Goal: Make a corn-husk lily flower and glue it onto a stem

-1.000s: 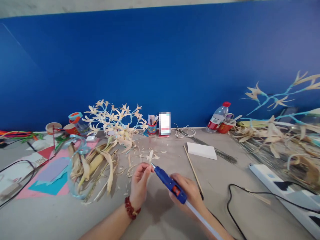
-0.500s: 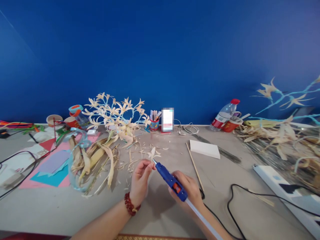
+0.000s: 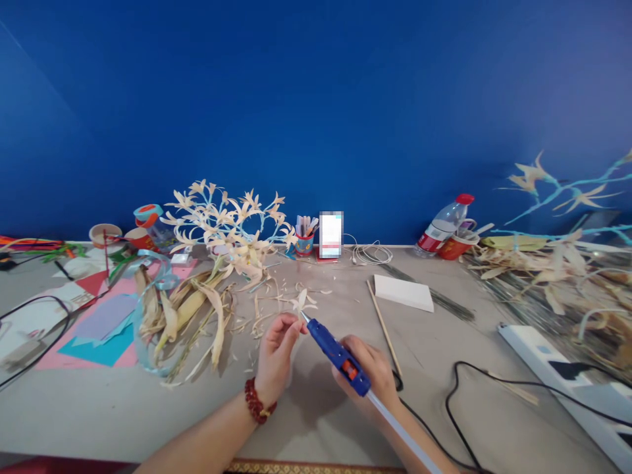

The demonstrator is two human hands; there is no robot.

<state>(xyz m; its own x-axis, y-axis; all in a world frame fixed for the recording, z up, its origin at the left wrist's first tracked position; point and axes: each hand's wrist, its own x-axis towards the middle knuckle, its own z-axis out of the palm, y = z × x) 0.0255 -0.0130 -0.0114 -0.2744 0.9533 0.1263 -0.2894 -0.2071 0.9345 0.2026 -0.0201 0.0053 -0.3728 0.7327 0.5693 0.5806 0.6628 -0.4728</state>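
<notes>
My left hand (image 3: 276,352) pinches a small pale husk flower (image 3: 301,301) by its base, held just above the grey table (image 3: 99,415). A red bead bracelet sits on that wrist. My right hand (image 3: 372,372) grips a blue glue gun (image 3: 338,355), its metal tip touching the flower's base by my left fingertips. A white glue stick sticks out of the gun's back toward me. The gun's black cord (image 3: 457,408) trails off to the right.
Corn husks (image 3: 192,316) and a finished husk-flower branch (image 3: 227,227) lie left of my hands, beside coloured paper sheets (image 3: 106,329). A wooden stick (image 3: 382,326), white paper (image 3: 402,293), a bottle (image 3: 442,227), a white power strip (image 3: 567,378) and more husks sit to the right.
The view tilted down a little. Both hands with the flower and the glue gun have stayed in nearly the same place, tip still at the flower.
</notes>
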